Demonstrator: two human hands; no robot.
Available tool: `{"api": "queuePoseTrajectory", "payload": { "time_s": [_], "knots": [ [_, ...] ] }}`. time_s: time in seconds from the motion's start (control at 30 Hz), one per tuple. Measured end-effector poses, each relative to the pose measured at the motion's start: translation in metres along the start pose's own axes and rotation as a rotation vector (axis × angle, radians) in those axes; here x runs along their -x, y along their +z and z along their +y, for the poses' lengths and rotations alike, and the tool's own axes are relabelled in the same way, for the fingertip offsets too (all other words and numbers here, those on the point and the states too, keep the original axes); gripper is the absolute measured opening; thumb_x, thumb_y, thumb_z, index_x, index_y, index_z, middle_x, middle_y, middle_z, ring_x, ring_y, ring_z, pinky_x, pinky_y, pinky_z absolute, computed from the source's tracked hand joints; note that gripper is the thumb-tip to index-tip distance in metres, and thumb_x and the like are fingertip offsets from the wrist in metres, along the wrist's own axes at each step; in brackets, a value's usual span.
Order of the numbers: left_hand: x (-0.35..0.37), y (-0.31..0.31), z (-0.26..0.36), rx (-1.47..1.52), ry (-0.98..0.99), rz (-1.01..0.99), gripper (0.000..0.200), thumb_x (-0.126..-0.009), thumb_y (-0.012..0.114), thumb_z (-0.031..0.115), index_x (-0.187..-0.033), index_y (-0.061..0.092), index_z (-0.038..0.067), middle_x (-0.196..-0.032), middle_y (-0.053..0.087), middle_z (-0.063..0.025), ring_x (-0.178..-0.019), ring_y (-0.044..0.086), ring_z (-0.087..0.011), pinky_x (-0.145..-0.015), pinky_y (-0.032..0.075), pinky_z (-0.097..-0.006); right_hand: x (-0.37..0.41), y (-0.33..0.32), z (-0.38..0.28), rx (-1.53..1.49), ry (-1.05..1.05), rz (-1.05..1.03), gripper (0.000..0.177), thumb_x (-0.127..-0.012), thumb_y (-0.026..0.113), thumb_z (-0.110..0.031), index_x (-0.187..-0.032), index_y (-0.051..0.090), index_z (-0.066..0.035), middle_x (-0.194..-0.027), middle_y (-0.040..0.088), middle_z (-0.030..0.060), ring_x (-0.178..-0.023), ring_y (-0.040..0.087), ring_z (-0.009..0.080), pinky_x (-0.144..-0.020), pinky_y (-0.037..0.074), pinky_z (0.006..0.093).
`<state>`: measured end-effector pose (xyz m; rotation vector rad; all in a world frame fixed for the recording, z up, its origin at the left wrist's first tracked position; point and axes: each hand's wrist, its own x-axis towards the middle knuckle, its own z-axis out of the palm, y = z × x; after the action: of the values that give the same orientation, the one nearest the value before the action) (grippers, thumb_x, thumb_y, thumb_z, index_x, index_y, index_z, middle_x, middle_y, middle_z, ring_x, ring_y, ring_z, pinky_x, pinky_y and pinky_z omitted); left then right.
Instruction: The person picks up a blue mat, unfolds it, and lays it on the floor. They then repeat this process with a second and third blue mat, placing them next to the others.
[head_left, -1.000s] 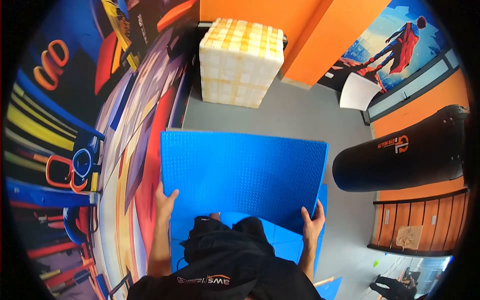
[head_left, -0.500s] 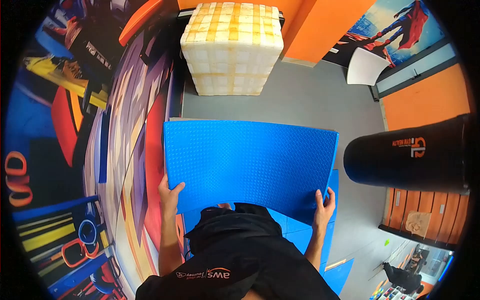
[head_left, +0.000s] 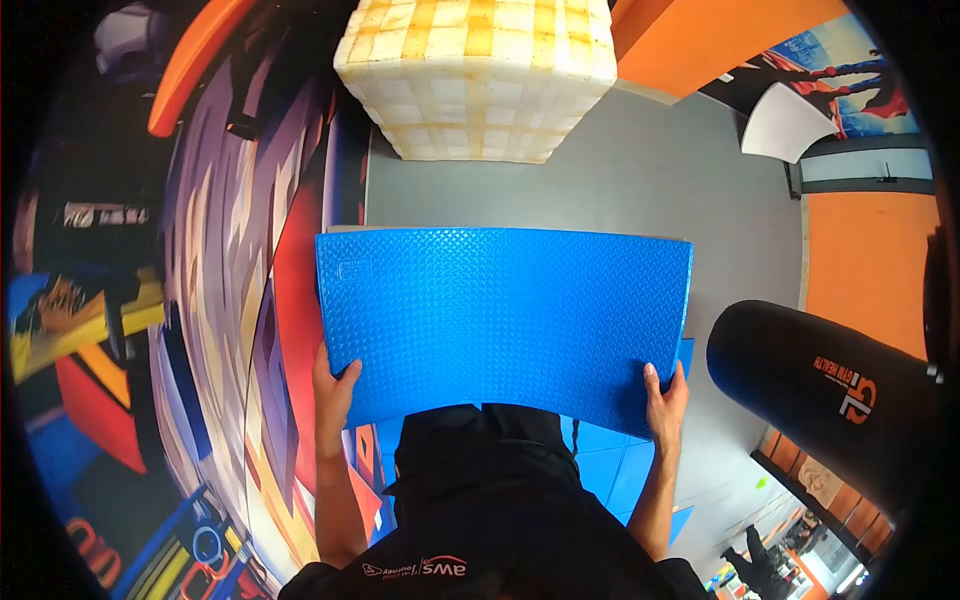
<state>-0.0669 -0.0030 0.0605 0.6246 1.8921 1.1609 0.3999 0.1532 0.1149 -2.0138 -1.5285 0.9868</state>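
A wide blue textured mat (head_left: 500, 320) is held in front of my body, bowed along its near edge. My left hand (head_left: 334, 390) grips its left edge near the lower corner, thumb on top and fingers hidden beneath. On the opposite side my right hand (head_left: 664, 398) clasps the right edge by the lower corner, its thumb lying on the upper face. Both hands are at about the same height.
A large white box with yellow tape (head_left: 475, 90) stands ahead on the grey floor (head_left: 660, 170). At the right hangs a black punching bag (head_left: 800, 380). Blue floor mats (head_left: 605, 465) lie below. Another person (head_left: 757, 565) is far off at the lower right.
The view has shifted forward and turned, so the taped box looks nearer and larger. The mat is held more level, and the punching bag appears more tilted. Both hands keep their grip.
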Motion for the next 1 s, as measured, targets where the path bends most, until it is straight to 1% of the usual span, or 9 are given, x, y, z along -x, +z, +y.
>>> {"api": "queuePoseTrajectory", "payload": {
  "time_s": [0.1,0.2,0.3,0.4,0.53,0.57,0.7,0.93,1.0],
  "knots": [
    [-0.033,0.003,-0.013,-0.051,-0.137,-0.02,0.051,-0.092,0.06,0.0,-0.142,0.047,-0.002,-0.125,0.062,-0.0118,-0.112,0.059,-0.0194,-0.1,0.044,-0.0322,-0.023,0.019,-0.008,0.071,0.026,-0.033,0.033,-0.093,0.071,-0.025,-0.111,0.064,0.002,-0.088,0.069,0.0102,-0.078,0.059,0.0148,-0.073,0.049,0.0332],
    [-0.069,0.013,-0.028,-0.055,-0.113,0.068,0.051,-0.096,0.058,0.003,-0.145,0.044,-0.003,-0.133,0.058,-0.0147,-0.119,0.056,-0.0205,-0.104,0.041,-0.0324,-0.049,0.037,-0.008,0.127,0.149,-0.141,0.03,-0.093,0.071,-0.022,-0.11,0.064,0.002,-0.09,0.068,0.0077,-0.08,0.058,0.0142,-0.074,0.048,0.0324],
    [-0.101,0.018,-0.052,-0.118,0.017,0.036,0.053,-0.098,0.056,0.004,-0.147,0.04,-0.005,-0.139,0.054,-0.0163,-0.126,0.052,-0.0214,-0.107,0.039,-0.0333,-0.065,0.069,0.012,-0.038,0.216,-0.047,0.028,-0.091,0.073,-0.019,-0.109,0.064,0.001,-0.089,0.067,0.0053,-0.08,0.056,0.0138,-0.075,0.047,0.0314],
    [-0.135,0.027,-0.088,-0.14,-0.071,0.009,0.052,-0.099,0.055,0.005,-0.147,0.038,-0.006,-0.141,0.052,-0.0168,-0.127,0.051,-0.0222,-0.108,0.038,-0.034,-0.088,0.101,0.041,-0.008,0.335,-0.075,0.027,-0.089,0.075,-0.017,-0.109,0.065,-0.001,-0.091,0.065,0.0032,-0.081,0.055,0.0132,-0.076,0.046,0.0312],
    [-0.167,0.058,-0.144,-0.136,-0.136,0.082,0.053,-0.097,0.058,0.002,-0.146,0.04,-0.005,-0.136,0.056,-0.0151,-0.122,0.054,-0.0187,-0.104,0.041,-0.0314,-0.128,0.159,0.094,0.206,0.197,-0.147,0.026,-0.087,0.077,-0.017,-0.104,0.067,0.0,-0.084,0.06,0.0017,-0.078,0.055,0.0152,-0.076,0.045,0.0307],
    [-0.177,0.069,-0.16,-0.144,-0.132,0.093,0.053,-0.096,0.059,0.002,-0.145,0.04,-0.005,-0.134,0.057,-0.0145,-0.121,0.055,-0.0182,-0.103,0.041,-0.0309,-0.139,0.179,0.102,0.141,0.226,-0.123,0.027,-0.084,0.079,-0.019,-0.099,0.068,0.001,-0.085,0.06,0.0059,-0.077,0.058,0.0192,-0.071,0.047,0.0345],
    [-0.209,0.099,-0.217,-0.153,-0.157,0.081,0.053,-0.096,0.061,0.004,-0.145,0.04,-0.004,-0.133,0.056,-0.0134,-0.121,0.054,-0.0191,-0.104,0.041,-0.0317,-0.184,0.236,0.177,0.444,0.069,-0.253,0.035,-0.081,0.081,-0.025,-0.09,0.064,0.004,-0.088,0.062,0.0191,-0.075,0.062,0.0357,-0.069,0.05,0.0421],
    [-0.286,0.127,-0.353,-0.229,-0.1,0.092,0.055,-0.094,0.061,-0.002,-0.143,0.037,0.001,-0.127,0.06,-0.0134,-0.115,0.057,-0.0187,-0.098,0.044,-0.0309,-0.256,0.371,0.267,0.304,0.014,-0.264,0.031,-0.079,0.081,-0.02,-0.089,0.065,0.004,-0.089,0.063,0.0192,-0.079,0.064,0.0368,-0.07,0.05,0.044],
    [-0.314,0.136,-0.382,-0.194,-0.183,0.031,0.058,-0.093,0.061,-0.002,-0.144,0.035,0.003,-0.126,0.06,-0.0144,-0.115,0.058,-0.0203,-0.098,0.045,-0.0314,-0.28,0.403,0.298,0.352,-0.044,-0.295,0.032,-0.076,0.083,-0.021,-0.082,0.064,0.005,-0.084,0.063,0.0195,-0.078,0.063,0.0381,-0.071,0.05,0.0446]
  ]
}}
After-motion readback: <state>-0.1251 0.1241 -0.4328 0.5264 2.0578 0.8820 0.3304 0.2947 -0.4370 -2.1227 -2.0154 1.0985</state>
